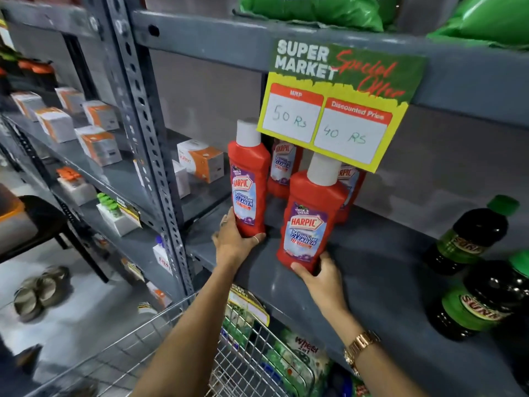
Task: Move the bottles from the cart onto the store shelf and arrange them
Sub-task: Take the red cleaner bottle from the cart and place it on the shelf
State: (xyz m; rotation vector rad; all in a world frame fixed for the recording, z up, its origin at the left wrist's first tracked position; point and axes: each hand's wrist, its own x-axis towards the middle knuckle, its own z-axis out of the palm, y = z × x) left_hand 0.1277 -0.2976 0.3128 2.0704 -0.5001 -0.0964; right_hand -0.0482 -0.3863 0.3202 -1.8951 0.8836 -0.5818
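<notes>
My left hand (pixel 233 239) grips the base of a red Harpic bottle (pixel 249 181) with a white cap, standing at the left end of the grey shelf (pixel 372 267). A second red Harpic bottle (pixel 310 219) is held at its bottom by my right hand (pixel 320 275), near the shelf's front edge and slightly tilted. Two more red Harpic bottles (pixel 284 167) (pixel 350 179) stand behind, partly hidden by a yellow and green price sign (pixel 337 110). The wire cart (pixel 160 339) is below my arms.
Dark bottles with green caps and labels (pixel 469 242) (pixel 483 302) stand at the shelf's right. A perforated steel upright (pixel 148 133) borders the shelf on the left, with orange-and-white boxes (pixel 200 160) beyond it. Green bags (pixel 312 10) lie on the shelf above. Packets (pixel 294 359) fill the lower shelf.
</notes>
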